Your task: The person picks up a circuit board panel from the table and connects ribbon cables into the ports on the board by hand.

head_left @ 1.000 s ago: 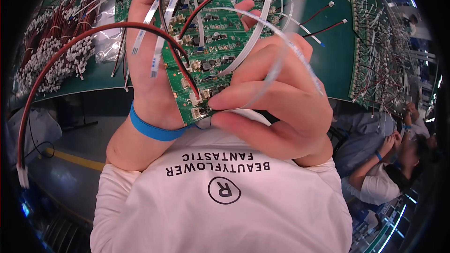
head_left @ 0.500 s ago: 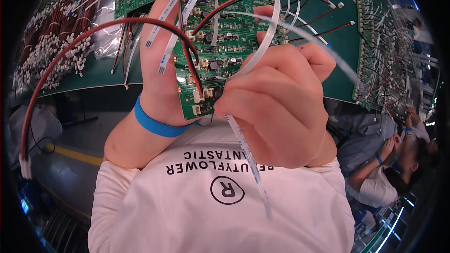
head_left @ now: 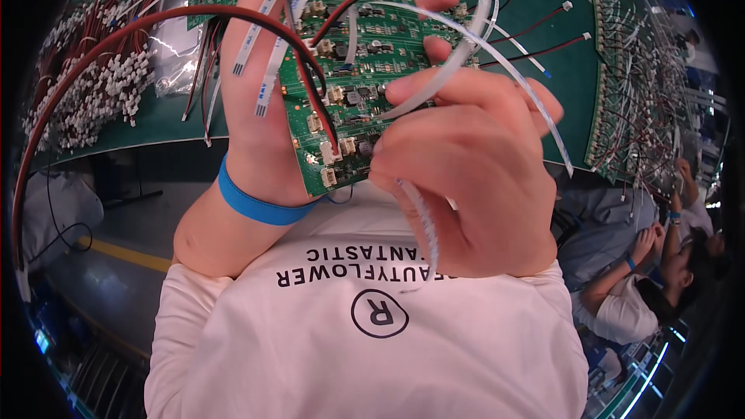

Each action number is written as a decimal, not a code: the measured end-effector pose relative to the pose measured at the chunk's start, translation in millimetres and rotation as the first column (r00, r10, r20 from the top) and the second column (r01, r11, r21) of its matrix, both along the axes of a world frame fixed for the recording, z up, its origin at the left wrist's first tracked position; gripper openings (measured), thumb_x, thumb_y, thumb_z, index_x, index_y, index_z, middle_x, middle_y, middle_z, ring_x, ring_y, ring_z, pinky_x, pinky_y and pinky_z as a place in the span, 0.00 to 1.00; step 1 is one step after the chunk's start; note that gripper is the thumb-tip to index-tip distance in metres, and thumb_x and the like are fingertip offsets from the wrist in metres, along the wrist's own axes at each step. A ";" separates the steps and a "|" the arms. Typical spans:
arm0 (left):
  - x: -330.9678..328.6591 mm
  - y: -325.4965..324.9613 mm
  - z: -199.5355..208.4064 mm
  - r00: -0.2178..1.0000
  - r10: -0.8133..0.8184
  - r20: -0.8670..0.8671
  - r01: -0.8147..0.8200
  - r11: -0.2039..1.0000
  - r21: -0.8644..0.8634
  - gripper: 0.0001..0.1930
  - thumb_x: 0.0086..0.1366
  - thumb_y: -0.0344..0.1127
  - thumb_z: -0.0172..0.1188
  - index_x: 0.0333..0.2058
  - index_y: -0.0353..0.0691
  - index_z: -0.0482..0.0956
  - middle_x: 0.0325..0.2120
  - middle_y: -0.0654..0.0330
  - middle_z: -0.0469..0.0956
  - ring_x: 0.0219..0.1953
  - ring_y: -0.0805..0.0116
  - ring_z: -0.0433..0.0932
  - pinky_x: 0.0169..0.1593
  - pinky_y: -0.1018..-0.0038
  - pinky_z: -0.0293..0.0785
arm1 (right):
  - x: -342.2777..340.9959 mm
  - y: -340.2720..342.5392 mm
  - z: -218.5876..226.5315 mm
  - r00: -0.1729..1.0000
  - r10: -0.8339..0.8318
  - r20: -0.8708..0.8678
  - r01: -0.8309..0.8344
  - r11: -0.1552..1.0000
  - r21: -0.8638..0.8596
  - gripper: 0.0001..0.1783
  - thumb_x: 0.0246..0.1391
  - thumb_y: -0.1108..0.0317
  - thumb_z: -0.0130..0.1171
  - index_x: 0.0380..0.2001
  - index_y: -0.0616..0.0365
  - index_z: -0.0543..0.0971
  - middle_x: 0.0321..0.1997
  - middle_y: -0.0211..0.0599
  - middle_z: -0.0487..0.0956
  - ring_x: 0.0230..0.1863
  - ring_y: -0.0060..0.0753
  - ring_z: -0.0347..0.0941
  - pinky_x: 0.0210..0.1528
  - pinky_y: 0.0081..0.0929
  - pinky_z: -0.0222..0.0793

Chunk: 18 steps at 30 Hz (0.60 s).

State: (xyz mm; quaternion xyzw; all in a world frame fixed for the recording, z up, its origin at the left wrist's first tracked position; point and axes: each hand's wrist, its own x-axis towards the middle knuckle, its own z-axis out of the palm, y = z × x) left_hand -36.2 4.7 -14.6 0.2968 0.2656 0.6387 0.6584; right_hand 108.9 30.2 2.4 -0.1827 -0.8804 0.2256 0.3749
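Observation:
A long green circuit board panel (head_left: 365,71), dense with small parts and white sockets, is gripped by my left hand (head_left: 247,101). Its palm lies along the board's left side, and fingertips curl over the right edge. My right hand (head_left: 477,163) is closed at the board's near right corner, pinching a thin white flat ribbon cable (head_left: 427,226) whose free end hangs below. The pinched spot itself is partly hidden by the fingers. A red and black wire lead (head_left: 194,12) is plugged into a near socket and arches out left. More white ribbon cables (head_left: 269,81) hang from the board.
Bundles of red and black wires with white connectors (head_left: 97,93) lie at the left of the green table (head_left: 147,126), beside a clear plastic bag (head_left: 174,58). Wired boards (head_left: 613,85) stand at the right. A co-worker (head_left: 636,295) sits to the right.
My right hand has shifted slightly right, and its index finger has lifted and extended over the board. The hanging ribbon end has swung and curled upward. The red and black lead has shifted left.

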 end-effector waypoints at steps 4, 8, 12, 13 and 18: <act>3.0 -6.3 -9.2 0.997 0.075 0.036 -0.080 0.985 0.153 0.46 0.52 0.68 0.46 0.61 0.44 0.48 0.58 0.42 0.52 0.50 0.58 0.65 0.54 0.67 0.65 | 3.1 0.5 -2.1 0.999 0.043 0.017 -0.044 0.998 0.044 0.10 0.30 0.76 0.62 0.22 0.51 0.77 0.27 0.23 0.77 0.40 0.37 0.73 0.48 0.37 0.59; -4.8 1.4 -13.9 0.989 0.029 -0.144 -0.001 0.981 0.193 0.47 0.52 0.69 0.46 0.60 0.40 0.48 0.57 0.42 0.53 0.48 0.61 0.66 0.51 0.70 0.66 | -2.6 -7.2 -2.6 0.996 -0.040 -0.084 0.062 0.960 0.273 0.09 0.28 0.69 0.56 0.21 0.49 0.78 0.25 0.22 0.78 0.35 0.34 0.74 0.43 0.29 0.52; 4.4 -0.2 5.2 0.996 0.053 -0.067 -0.053 0.999 0.005 0.49 0.50 0.70 0.49 0.61 0.40 0.47 0.57 0.39 0.52 0.48 0.60 0.66 0.49 0.69 0.68 | 5.5 8.4 -0.8 0.986 0.135 -0.094 -0.129 0.989 0.068 0.08 0.31 0.77 0.57 0.23 0.59 0.75 0.23 0.31 0.77 0.32 0.36 0.71 0.41 0.33 0.60; 2.7 -1.7 2.8 0.996 0.056 -0.067 -0.056 0.998 0.005 0.49 0.50 0.70 0.49 0.61 0.40 0.47 0.57 0.39 0.52 0.48 0.60 0.66 0.49 0.69 0.68 | 7.7 17.4 -3.8 0.961 0.230 -0.153 -0.234 0.972 -0.008 0.07 0.37 0.83 0.55 0.25 0.64 0.73 0.23 0.37 0.77 0.31 0.36 0.69 0.40 0.34 0.65; 3.2 1.6 -3.0 0.959 0.132 0.251 -0.156 0.985 0.076 0.36 0.61 0.62 0.36 0.56 0.34 0.57 0.51 0.41 0.62 0.40 0.51 0.75 0.40 0.59 0.78 | 15.0 13.6 0.4 0.897 0.185 -0.400 -0.366 0.820 -0.441 0.05 0.45 0.79 0.53 0.27 0.64 0.69 0.19 0.35 0.73 0.21 0.28 0.67 0.32 0.26 0.63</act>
